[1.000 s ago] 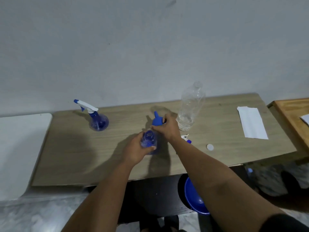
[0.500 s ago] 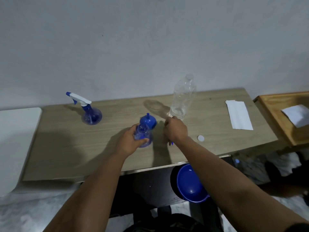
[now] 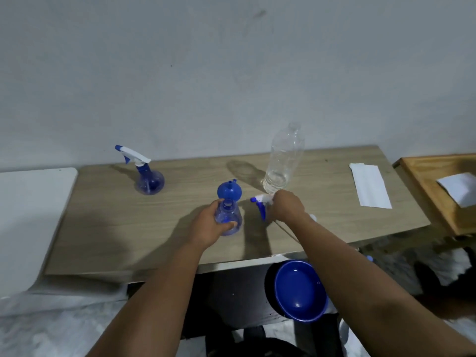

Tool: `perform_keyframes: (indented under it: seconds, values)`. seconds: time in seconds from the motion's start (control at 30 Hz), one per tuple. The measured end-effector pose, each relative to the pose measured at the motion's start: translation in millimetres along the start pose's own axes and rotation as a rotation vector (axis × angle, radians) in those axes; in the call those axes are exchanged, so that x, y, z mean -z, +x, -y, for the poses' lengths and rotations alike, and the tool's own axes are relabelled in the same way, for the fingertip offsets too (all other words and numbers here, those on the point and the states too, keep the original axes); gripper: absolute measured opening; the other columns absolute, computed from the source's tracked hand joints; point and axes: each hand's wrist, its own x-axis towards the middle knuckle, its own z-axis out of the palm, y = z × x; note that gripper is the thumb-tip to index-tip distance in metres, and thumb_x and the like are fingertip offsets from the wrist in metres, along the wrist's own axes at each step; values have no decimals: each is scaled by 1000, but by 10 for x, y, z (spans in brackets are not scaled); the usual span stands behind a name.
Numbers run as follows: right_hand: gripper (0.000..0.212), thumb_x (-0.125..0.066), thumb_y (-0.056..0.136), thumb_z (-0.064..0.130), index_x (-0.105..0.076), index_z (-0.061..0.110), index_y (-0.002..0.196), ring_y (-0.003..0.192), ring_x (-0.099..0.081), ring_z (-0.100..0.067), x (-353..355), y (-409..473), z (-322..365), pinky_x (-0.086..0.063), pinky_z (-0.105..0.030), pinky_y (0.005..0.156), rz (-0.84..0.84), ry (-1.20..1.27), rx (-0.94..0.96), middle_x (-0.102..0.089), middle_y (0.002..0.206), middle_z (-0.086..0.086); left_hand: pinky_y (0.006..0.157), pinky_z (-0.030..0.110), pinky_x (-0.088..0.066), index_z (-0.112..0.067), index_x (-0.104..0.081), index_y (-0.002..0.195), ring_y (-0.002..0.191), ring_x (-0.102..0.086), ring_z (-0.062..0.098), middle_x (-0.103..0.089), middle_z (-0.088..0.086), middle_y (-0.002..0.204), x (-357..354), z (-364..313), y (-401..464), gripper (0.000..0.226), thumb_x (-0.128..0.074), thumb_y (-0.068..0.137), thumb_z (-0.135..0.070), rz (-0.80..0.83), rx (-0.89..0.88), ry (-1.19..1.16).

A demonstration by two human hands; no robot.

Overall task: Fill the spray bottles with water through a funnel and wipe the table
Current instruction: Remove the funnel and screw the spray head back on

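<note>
The uncapped blue translucent plastic spray bottle (image 3: 228, 219) is steadied by the left hand (image 3: 210, 226) while the white-and-blue trigger head (image 3: 261, 204) is gripped by the right hand (image 3: 286, 208), likely for recapping.

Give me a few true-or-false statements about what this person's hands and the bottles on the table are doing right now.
1. The left hand holds an open spray bottle with no sprayer on it. True.
2. The right hand is pouring from the clear plastic bottle. False: that bottle stands alone, and the right hand's grip is on a loose spray head.
3. The blue funnel sits in the open bottle's neck. False: it lies on the table behind the bottle.
4. The other spray bottle, at the far left, has its sprayer on. True.
5. A blue bowl sits below the table's front edge. True.
</note>
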Motion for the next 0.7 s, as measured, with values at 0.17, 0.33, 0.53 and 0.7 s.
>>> perform_keyframes:
  seconds: [0.17,0.33,0.53,0.7]
  values:
    - [22,-76,89,16,-73,-1,102,77,-68,-22,769,-418,588,-61,-40,68,-107,1083,289,-69,89,-12,75,23,-51,-37,-60,107,83,-64,0,-69,-17,90,-25,-48,-44,50,-88,70,-20,-39,10,12]
    - [19,-69,95,-2,-70,-6,113,92,-77,-26,1049,-791,980,-60,-35,73,-103,1361,516,-74,98,-11,77,26,-51,-45,-58,96,80,-65,-4,-70,-18,86,-32,-29,-19,50,-89,68,-19,-40,13,16]
    - [21,-71,93,-3,-72,-3,114,92,-76,-22,708,-734,946,-62,-33,76,-83,1237,495,-77,102,-17,76,25,-50,-44,-57,97,84,-66,1,-69,-19,87,-21,-66,-45,51,-88,71,-14,-27,38,-4]
    - [24,-71,84,-6,-77,3,105,88,-71,-15,125,-560,774,-58,-42,88,-18,1007,491,-78,96,-10,69,14,-48,-29,-61,108,80,-65,-5,-68,-16,90,-10,-51,-38,46,-87,72,-16,-37,37,-4]
